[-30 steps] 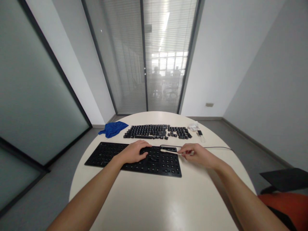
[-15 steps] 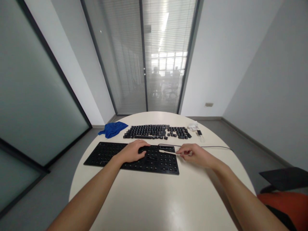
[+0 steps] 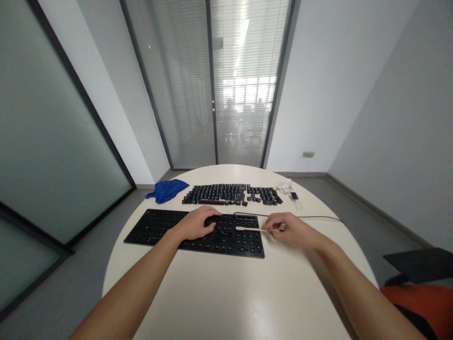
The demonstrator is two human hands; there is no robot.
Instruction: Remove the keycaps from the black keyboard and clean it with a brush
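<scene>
A black keyboard [image 3: 247,244] with its keycaps off lies on the table, its bare switches showing. My left hand [image 3: 198,224] rests on the middle of it, fingers stretched to the far edge and thumb apart. From the right side, my right hand [image 3: 286,228] pinches a white cotton swab [image 3: 249,229]. The swab's tip is over the switches at the keyboard's right part, below the indicator panel; whether it touches them I cannot tell. Behind the keyboard, loose black keycaps [image 3: 221,192] stand in rows laid out like a keyboard.
A blue cloth [image 3: 167,191] lies at the back left of the round white table [image 3: 212,297]. At the back right are a crumpled white wrapper [image 3: 284,187] and a small black-ended tool [image 3: 294,196]. A black cable [image 3: 318,216] runs rightward off the table. A chair [image 3: 421,302] stands at right.
My right hand has moved the cotton swab slightly towards me, from just below the indicator panel to the switches nearer me. My left hand keeps its place on the keyboard.
</scene>
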